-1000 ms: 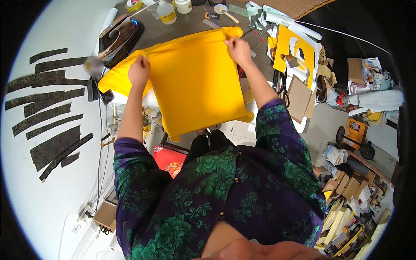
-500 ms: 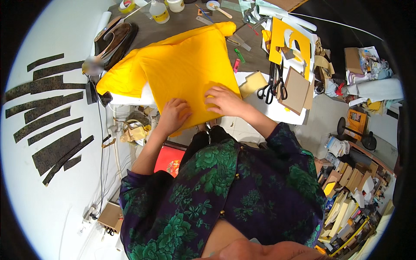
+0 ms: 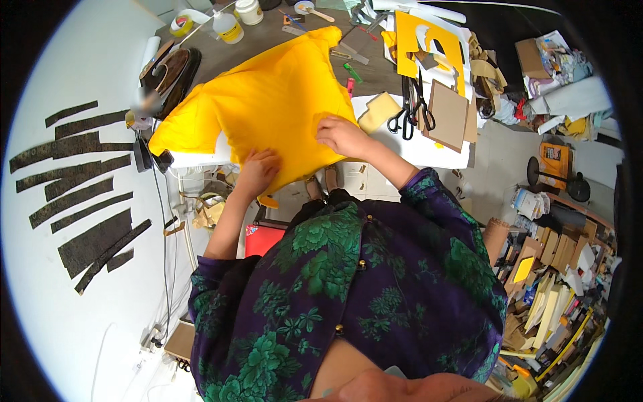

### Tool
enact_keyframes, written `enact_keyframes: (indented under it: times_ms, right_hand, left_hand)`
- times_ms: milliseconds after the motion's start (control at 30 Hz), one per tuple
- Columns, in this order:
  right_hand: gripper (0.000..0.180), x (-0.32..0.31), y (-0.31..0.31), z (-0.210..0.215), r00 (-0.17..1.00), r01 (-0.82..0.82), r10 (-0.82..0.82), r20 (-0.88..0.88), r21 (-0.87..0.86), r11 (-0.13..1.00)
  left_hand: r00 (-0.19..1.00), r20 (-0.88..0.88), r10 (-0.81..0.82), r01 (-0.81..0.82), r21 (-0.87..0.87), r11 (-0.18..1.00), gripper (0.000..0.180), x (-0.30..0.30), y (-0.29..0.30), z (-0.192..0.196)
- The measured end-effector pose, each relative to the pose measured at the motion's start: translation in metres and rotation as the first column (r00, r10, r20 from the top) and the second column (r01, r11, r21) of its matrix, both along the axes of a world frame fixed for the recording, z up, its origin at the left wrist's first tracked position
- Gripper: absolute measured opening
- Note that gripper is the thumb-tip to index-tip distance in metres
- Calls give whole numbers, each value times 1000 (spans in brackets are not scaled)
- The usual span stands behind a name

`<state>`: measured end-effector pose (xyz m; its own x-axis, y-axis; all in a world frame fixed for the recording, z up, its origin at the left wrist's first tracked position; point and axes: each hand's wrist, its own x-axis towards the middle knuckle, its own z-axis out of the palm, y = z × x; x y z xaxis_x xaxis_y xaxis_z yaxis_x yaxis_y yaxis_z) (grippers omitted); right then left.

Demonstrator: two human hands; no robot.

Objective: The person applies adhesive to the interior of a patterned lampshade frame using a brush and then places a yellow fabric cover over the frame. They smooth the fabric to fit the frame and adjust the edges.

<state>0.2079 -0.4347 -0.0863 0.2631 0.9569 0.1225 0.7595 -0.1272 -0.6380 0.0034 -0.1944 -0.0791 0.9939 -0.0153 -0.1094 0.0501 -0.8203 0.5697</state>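
Observation:
A large piece of yellow cloth lies across the worktable and hangs over its near edge, with soft creases. My left hand is at the cloth's near left part, its fingers bent and gripping the fabric. Further right, my right hand grips the cloth near its right edge, with the fingers drawn together and the fabric dimpled around them. What lies under the cloth is hidden.
Right of the cloth are a pale yellow sponge-like block, black scissors, brown boards and a yellow cut-out sheet. An iron stands left. Behind are a spray bottle and a white jar.
My view has shifted a little. The fingers of both hands have drawn in from lying spread on the cloth, and the fabric has wrinkled more around them.

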Motion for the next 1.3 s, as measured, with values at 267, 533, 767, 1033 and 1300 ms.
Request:
enact_keyframes:
  times_ms: [267, 533, 767, 1033, 1300]
  right_hand:
    - [11, -30, -76, 35, 650, 758, -693, -310, 198, 622]
    - [9, -128, -204, -9, 165, 964, -885, -436, -116, 237]
    - [11, -195, -283, -17, -53, 973, -938, -342, -227, 28]
    - [10, -170, -390, -36, -181, 968, -896, -405, -234, -90]
    - [13, -130, -597, 1, -317, 948, -907, -277, -97, -302]
  left_hand:
    - [864, 211, 456, -415, -212, 885, 15, -30, -5, 41]
    - [888, 208, 410, -328, -339, 882, 8, 14, -50, 55]
    - [953, 237, 190, -76, -419, 905, 8, 88, -156, 84]
    - [983, 148, -113, 167, -441, 882, 8, 133, -326, 67]
    - [927, 116, -357, 361, -536, 763, 11, 198, -562, 72]
